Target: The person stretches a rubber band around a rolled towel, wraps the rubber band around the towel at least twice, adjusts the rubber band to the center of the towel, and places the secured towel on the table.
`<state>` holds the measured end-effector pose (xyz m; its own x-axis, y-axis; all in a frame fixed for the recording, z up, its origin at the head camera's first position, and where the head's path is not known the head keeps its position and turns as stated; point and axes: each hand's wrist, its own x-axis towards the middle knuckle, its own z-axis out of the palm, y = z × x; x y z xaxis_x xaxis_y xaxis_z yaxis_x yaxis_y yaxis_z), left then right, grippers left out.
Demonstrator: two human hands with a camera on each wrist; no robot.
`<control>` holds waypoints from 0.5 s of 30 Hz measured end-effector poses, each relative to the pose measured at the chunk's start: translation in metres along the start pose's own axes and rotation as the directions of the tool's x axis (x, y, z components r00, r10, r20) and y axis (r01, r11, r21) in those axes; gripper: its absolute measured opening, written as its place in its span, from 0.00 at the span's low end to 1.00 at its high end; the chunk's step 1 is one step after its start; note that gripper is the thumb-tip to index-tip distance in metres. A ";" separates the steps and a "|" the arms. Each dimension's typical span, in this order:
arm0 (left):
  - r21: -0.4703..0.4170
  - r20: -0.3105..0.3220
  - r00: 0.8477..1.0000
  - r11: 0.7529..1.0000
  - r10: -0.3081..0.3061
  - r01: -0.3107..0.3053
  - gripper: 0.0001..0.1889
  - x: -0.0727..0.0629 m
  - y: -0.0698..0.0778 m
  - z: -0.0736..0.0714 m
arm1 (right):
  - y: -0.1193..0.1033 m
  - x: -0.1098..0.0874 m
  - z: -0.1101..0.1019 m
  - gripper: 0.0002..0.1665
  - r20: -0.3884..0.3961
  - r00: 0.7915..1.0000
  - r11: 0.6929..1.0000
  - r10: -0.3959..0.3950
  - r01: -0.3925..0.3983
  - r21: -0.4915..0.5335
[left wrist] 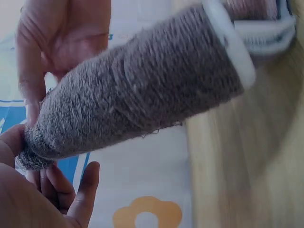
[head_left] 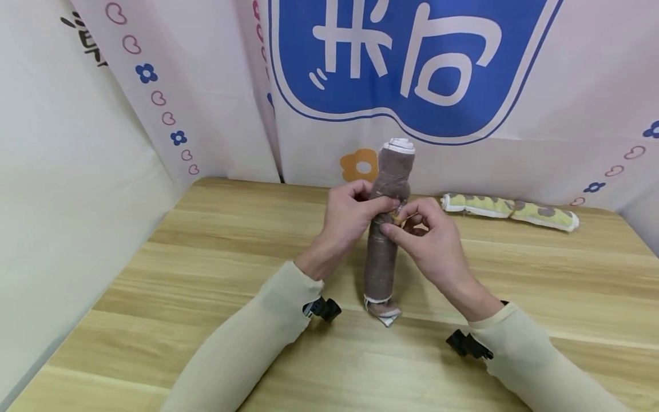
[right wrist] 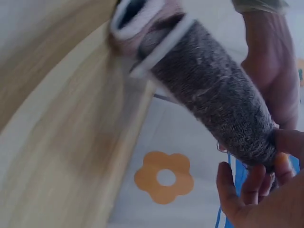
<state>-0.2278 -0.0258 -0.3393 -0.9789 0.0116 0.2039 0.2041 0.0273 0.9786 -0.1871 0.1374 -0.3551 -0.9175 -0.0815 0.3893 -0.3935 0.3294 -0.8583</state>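
A tightly rolled brown towel [head_left: 381, 257] with white edging stands nearly upright between both hands, narrowed at its middle. From the left side, my left hand [head_left: 347, 209] grips the roll, its thumb across the front. My right hand [head_left: 429, 237] pinches a thin yellowish band [head_left: 397, 217], apparently a rubber band, against the roll's right side. In the left wrist view the towel [left wrist: 137, 80] tapers toward the fingers of both hands. A folded corner [head_left: 385, 312] hangs from its lower end. The right wrist view shows the towel [right wrist: 213, 85] too; the band is mostly hidden there.
A second rolled towel [head_left: 486, 206], yellow-green with grey-brown spots and a band round its middle, lies at the back right of the wooden table [head_left: 206, 257]. A printed cloth backdrop [head_left: 221, 114] hangs behind the table's far edge.
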 end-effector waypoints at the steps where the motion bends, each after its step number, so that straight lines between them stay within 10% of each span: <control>1: 0.001 -0.011 1.000 1.000 0.001 -0.001 0.09 0.000 0.000 0.000 | 0.001 -0.001 0.002 0.12 -0.002 0.998 0.998 -0.061 0.061 -0.031; 7: 0.054 -0.049 0.999 0.999 0.002 0.001 0.11 0.001 -0.003 0.000 | 0.005 -0.003 0.007 0.13 0.069 0.943 0.931 -0.325 0.332 -0.151; 15: 0.030 0.094 0.995 0.999 0.019 -0.022 0.12 0.003 -0.010 -0.003 | 0.007 0.002 0.003 0.16 0.024 0.992 0.988 -0.122 0.123 -0.091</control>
<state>-0.2327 -0.0295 -0.3485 -0.9699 0.1058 0.2192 0.2260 0.0570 0.9725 -0.1922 0.1371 -0.3614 -0.8639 -0.1432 0.4828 -0.4966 0.4010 -0.7698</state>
